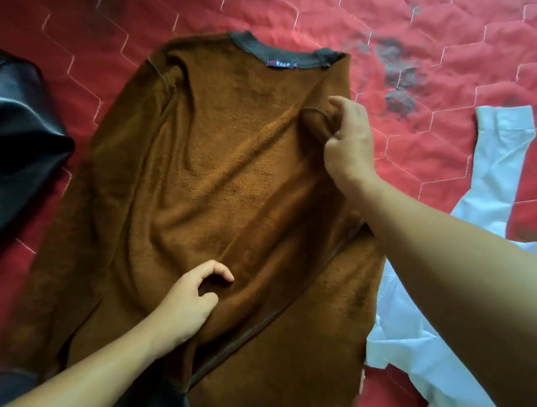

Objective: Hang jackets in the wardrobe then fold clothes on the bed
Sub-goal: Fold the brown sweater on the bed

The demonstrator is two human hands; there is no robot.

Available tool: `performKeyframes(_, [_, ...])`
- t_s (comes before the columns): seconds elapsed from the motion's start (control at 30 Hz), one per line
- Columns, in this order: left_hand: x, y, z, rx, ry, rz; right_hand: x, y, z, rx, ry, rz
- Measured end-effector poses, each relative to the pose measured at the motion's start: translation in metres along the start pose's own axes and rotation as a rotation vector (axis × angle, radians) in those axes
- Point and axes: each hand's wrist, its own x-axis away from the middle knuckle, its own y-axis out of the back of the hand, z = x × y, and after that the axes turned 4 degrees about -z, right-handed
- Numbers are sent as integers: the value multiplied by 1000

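I am pinching a low ridge of the brown sweater [218,166] in the left hand [187,300], fingers curled into the fleece near the hem. I am also gripping a bunched fold, seam included, in the right hand [347,142] up by the right shoulder. Both hands are closed on cloth; neither is lying flat.

The sweater is lying inside out and lengthwise on the red quilted bedspread [83,8]. Its right side is being drawn over the body along a diagonal crease.

To do this fold well, by my judgement:
- I am aiming to move both hands together, so that the folded edge is running straight from shoulder to hem (at present it is slanting).
- I am keeping tension between the two grips, then planning on flattening the wrinkles crossing the chest.
- I am avoiding dragging the white shirt [414,372], which is touching the sweater's right edge.

A black leather jacket [15,148] is sitting just beside the left edge. At the far end, the grey collar [286,54] is giving me a centre reference.
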Motion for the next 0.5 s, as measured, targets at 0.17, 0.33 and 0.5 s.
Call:
performKeyframes(0.17, [5, 5, 5, -26, -8, 61, 6, 14, -41, 423, -292, 92])
performKeyframes(0.33, [-1, 6, 9, -66, -14, 52, -12, 30, -53, 475, -248, -25])
performKeyframes(0.5, [-1, 3, 11, -58, 12, 43, -18, 37, -64, 419, -252, -124])
